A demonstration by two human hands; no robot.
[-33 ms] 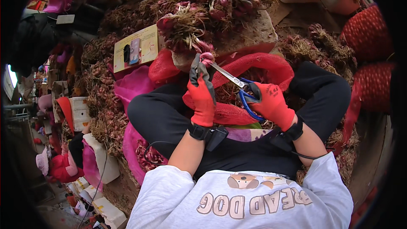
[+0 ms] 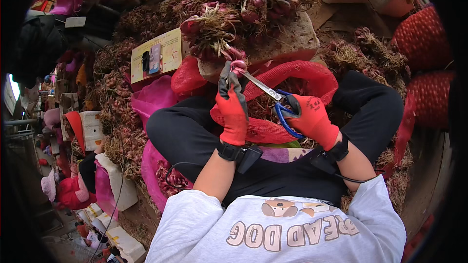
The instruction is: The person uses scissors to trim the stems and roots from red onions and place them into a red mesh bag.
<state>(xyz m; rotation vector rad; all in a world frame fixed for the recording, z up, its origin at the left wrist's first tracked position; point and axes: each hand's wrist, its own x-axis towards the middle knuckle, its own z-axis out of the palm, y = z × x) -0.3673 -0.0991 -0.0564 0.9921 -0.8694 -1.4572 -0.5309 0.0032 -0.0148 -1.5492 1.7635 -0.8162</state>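
Left hand (image 2: pixel 232 102): fingers closed on a small red onion (image 2: pixel 238 66) at the near edge of the block (image 2: pixel 292 39). Right hand (image 2: pixel 312 118): clamped on the scissors (image 2: pixel 267 87), blades at the onion, which is probably light, firm, slippery-skinned, best held round the bulb. Nearer than the block: red net bag (image 2: pixel 297 68) around more onions; nearer and left: pink bag (image 2: pixel 152 104), onions within.
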